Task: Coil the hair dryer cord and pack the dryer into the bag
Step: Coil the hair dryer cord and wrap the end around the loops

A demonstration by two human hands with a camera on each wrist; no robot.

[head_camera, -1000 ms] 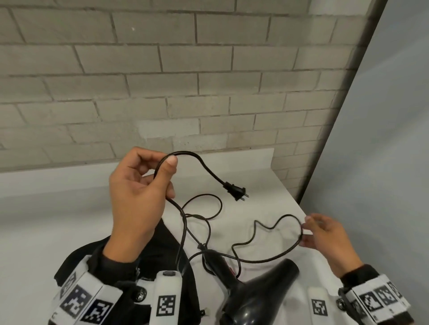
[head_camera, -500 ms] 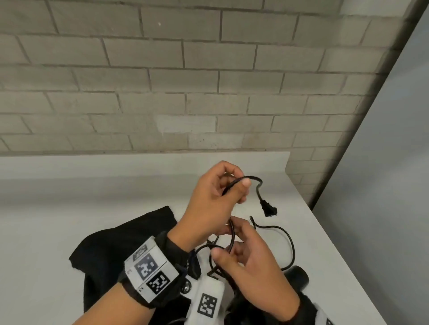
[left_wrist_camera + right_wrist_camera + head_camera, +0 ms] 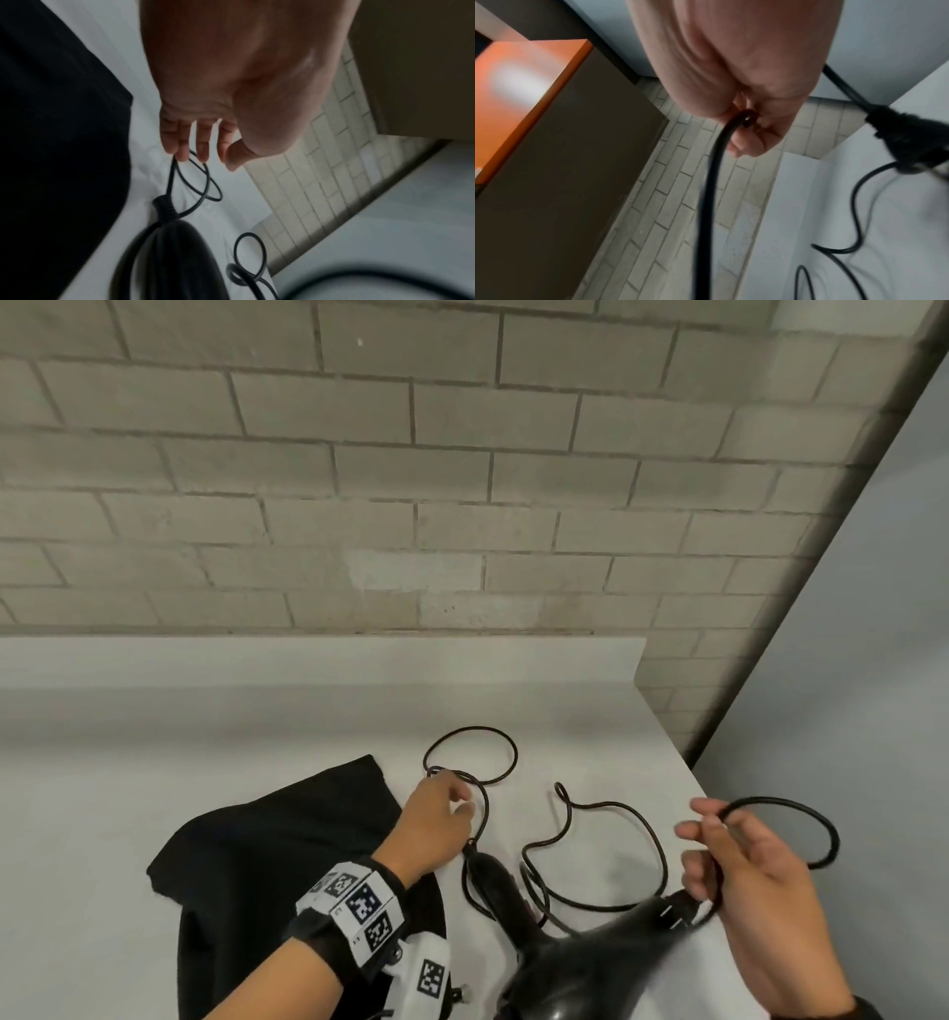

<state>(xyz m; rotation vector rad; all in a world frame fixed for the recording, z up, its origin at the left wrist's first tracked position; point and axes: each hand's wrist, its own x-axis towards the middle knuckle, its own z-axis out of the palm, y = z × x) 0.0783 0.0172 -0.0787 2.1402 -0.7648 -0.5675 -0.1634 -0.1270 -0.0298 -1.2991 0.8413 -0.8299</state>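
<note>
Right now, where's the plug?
Head view, lower right: the plug hangs just below the right hand, which holds the cord, over the hair dryer.

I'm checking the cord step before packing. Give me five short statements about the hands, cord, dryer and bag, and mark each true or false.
1. The right hand holds a loop of the cord. True.
2. The hair dryer is already inside the bag. False: it lies on the white table, beside the bag.
3. The left hand touches the cord near the dryer's handle. True.
4. The cord is neatly coiled in one bundle. False: it sprawls in loose loops across the table.
5. The plug is in a wall socket. False: it hangs free by the right hand.
</note>
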